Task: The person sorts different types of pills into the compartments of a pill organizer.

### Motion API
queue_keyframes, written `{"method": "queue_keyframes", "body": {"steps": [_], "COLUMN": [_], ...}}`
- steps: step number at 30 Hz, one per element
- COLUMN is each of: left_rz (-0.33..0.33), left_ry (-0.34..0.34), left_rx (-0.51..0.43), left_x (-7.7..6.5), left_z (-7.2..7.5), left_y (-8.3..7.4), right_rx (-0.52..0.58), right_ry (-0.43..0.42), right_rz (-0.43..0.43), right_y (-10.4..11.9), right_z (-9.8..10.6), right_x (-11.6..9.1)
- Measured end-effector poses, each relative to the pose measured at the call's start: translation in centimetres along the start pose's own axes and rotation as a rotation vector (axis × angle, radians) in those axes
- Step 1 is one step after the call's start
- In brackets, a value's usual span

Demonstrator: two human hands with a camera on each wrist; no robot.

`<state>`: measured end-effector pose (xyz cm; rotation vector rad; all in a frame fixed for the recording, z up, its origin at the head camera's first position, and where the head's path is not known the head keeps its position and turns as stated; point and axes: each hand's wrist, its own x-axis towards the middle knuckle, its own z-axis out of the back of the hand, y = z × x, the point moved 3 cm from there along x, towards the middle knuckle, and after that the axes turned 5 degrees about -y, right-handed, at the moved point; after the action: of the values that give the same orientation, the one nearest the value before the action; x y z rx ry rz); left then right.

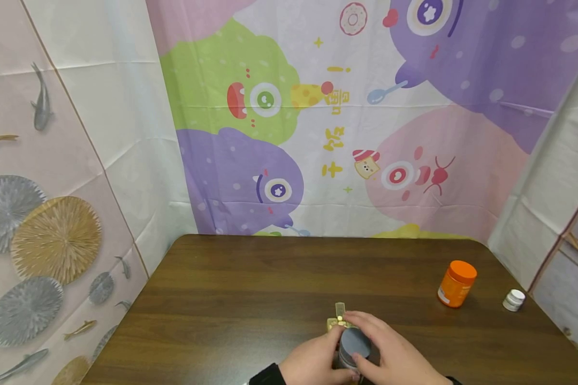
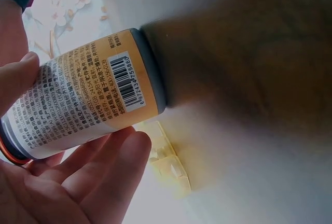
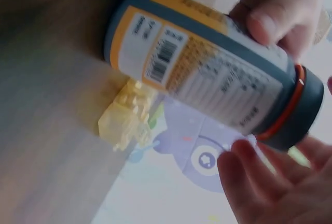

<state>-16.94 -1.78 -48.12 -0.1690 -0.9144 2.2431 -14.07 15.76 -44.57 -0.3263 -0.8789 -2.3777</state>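
Observation:
An upright bottle [image 2: 78, 94] with a dark grey cap [image 1: 356, 342], an orange ring below it and a printed orange-and-white label is between my hands at the table's near edge. My left hand [image 1: 310, 359] grips its body. Around the cap, my right hand [image 1: 395, 350] spreads its fingers loosely; in the right wrist view the fingertips [image 3: 231, 164] show beside the cap, firm contact unclear. Just beyond the bottle, a small yellowish translucent pill box [image 1: 332, 324] has a lid [image 1: 340, 309] raised. Pale pieces show inside it; the hands and bottle hide part of it.
An orange jar [image 1: 456, 284] stands on the right of the brown wooden table [image 1: 231, 299]. Farther right, close to the edge, is a small white bottle [image 1: 514, 300]. A cartoon-printed curtain [image 1: 318, 214] hangs behind the table.

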Motion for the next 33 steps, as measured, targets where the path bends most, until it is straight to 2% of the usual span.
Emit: {"method": "queue_keyframes", "body": {"steps": [3,6,11,16,22,25,28,33], "left_rz": [0.012,0.014,0.017,-0.005,0.017,0.036,0.034,0.017], "left_ry": [0.007,0.009,0.003,-0.015,0.004,0.014,0.016,0.013], "left_rx": [-0.017,-0.020,-0.006,0.012,-0.069,-0.099,-0.073,-0.019], "left_x": [-0.07,-0.10,-0.05,-0.03,-0.04,-0.08,-0.08,-0.15], "left_z": [0.06,0.10,0.08,0.02,-0.05,-0.03,-0.02,0.02], "left_y": [0.03,0.03,0.02,-0.04,0.10,0.20,0.22,0.13], "right_rx": [0.051,0.100,0.073,0.010,-0.089,-0.135,-0.098,-0.001], "right_ry": [0.081,0.120,0.067,0.023,-0.009,-0.007,0.018,0.065], "right_rz": [0.001,-0.027,-0.059,-0.180,-0.346,-0.387,-0.326,-0.068], "right_y": [-0.18,-0.28,-0.16,0.17,0.48,0.46,0.31,0.20], "right_z": [0.32,0.32,0.07,-0.26,-0.26,-0.35,-0.37,0.11], "right_x": [-0.11,-0.08,0.15,0.40,0.55,0.55,0.47,0.07]}}
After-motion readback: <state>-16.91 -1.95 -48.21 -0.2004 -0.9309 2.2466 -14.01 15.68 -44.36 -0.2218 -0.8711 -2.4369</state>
